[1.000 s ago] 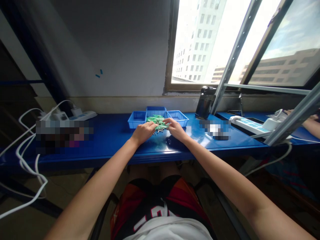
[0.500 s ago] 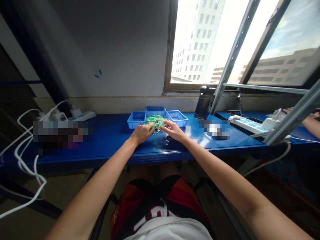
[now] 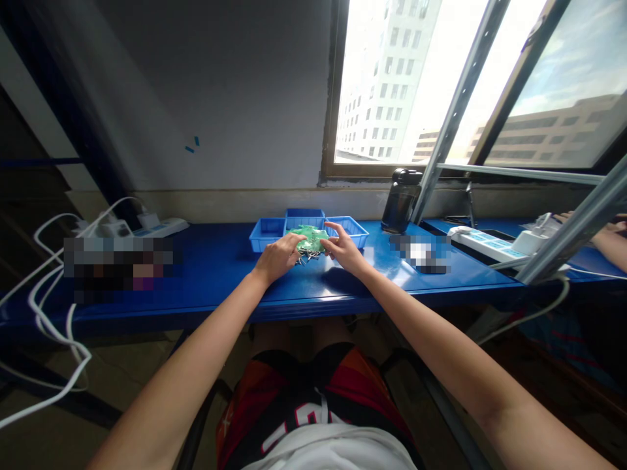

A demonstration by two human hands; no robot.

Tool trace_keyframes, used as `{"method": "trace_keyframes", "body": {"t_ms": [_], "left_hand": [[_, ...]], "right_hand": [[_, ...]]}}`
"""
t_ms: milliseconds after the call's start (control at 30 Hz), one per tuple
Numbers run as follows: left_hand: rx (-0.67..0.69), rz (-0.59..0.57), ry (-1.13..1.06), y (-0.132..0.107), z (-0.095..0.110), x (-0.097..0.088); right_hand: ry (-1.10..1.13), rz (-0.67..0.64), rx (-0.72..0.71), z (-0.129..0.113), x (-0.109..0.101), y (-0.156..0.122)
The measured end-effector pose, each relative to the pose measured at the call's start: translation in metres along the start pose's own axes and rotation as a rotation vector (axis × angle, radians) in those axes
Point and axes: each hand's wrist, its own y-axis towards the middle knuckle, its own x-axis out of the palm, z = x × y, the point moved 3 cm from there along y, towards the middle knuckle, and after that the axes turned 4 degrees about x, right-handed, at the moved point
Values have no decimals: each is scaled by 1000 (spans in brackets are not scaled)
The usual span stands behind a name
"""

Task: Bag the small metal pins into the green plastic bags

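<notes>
A pile of small green pieces with thin metal pins lies on the blue bench, just in front of three blue trays. My left hand rests at the pile's left edge, fingers curled and pinching green pieces. My right hand is at the pile's right edge, thumb and fingers pinched on a green piece, index finger lifted. What exactly sits between the fingertips is too small to make out.
The blue bench runs along the wall under a window. A black bottle stands right of the trays. White power strips and cables lie at left; another strip and another person's hand at right.
Both hands have shifted slightly at the green pile; my right index finger has lifted and the pile looks gathered closer to the trays.
</notes>
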Motion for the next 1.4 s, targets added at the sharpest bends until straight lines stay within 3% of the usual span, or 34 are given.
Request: {"method": "trace_keyframes", "body": {"t_ms": [267, 433, 733, 1200, 1400], "left_hand": [[0, -32, 31, 1, -4, 3], [-13, -8, 37, 0, -7, 3], [-5, -5, 88, 0, -7, 4], [-27, -16, 75, 0, -7, 5], [-103, -25, 67, 2, -2, 0]], "right_hand": [[-39, -12, -3, 1, -2, 0], [-52, -94, 8, 2, 3, -1], [-188, 45, -63, 1, -1, -2], [-219, 77, -73, 3, 0, -1], [-283, 89, -103, 1, 0, -1]]}}
